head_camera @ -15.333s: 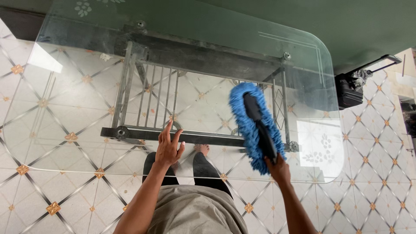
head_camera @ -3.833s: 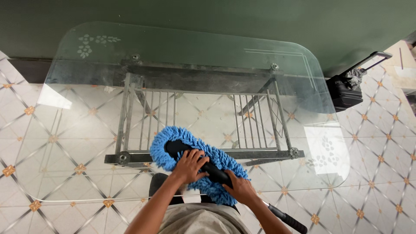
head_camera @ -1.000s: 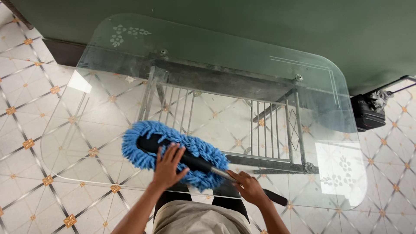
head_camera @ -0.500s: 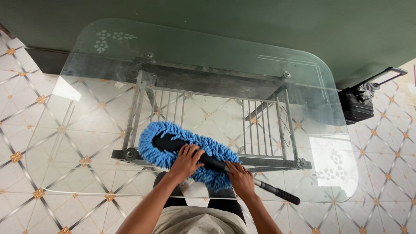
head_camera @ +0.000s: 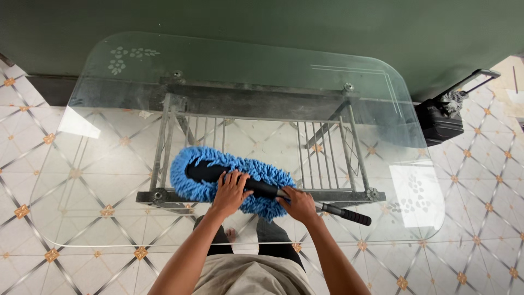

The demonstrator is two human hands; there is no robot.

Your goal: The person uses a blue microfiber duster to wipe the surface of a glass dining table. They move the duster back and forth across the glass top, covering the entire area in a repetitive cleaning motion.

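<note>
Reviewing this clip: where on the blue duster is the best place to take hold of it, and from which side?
Probably the black handle, taken from above on the person's near side. It is a slim bar lying nearly flat on the glass table, running right from the duster's fluffy blue head. The right hand wraps it near the head; the left hand presses the black spine.

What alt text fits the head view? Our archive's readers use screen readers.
Seen from above, a person's left hand presses a blue microfibre duster onto a glass tabletop while the right hand grips its black handle. A metal frame and patterned floor tiles show through the glass.
</note>
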